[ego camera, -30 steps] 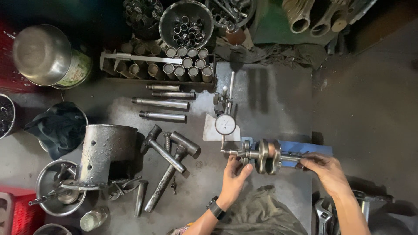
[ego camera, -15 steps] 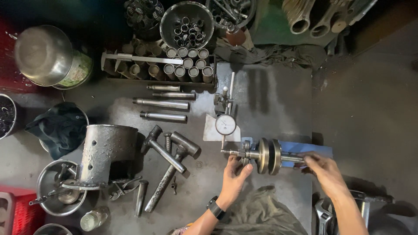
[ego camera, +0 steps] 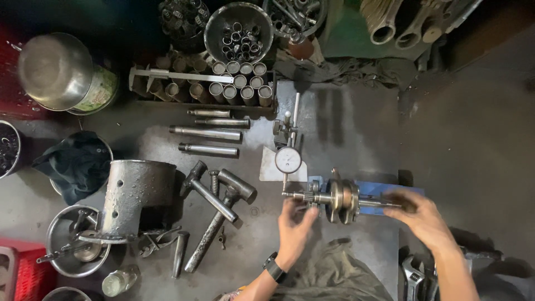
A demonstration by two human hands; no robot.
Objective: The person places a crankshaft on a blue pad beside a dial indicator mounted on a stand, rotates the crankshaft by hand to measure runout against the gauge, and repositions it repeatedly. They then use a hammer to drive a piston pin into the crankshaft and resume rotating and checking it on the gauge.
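Note:
A metal crankshaft [ego camera: 341, 199] lies level across a blue stand [ego camera: 384, 189] on the grey work surface. My left hand [ego camera: 295, 226] is just below its left shaft end, fingers spread and blurred, touching or nearly touching the shaft. My right hand [ego camera: 419, 214] is at the right shaft end, fingers over the tip, also blurred. A dial gauge [ego camera: 288, 160] on a small stand rests its stem on the left shaft. A black watch [ego camera: 273, 268] is on my left wrist.
Two hammers [ego camera: 214, 196] and punches lie left of the crankshaft. A metal cylinder [ego camera: 139, 192], several steel rods [ego camera: 206, 134], a caliper [ego camera: 181, 75], tubes, bowls of parts and a dark cloth [ego camera: 75, 161] fill the left and back. Wrenches [ego camera: 415, 276] lie at bottom right.
The crankshaft has turned on its stand. My left hand has opened and shifted below the left shaft end; my right hand stays at the right end.

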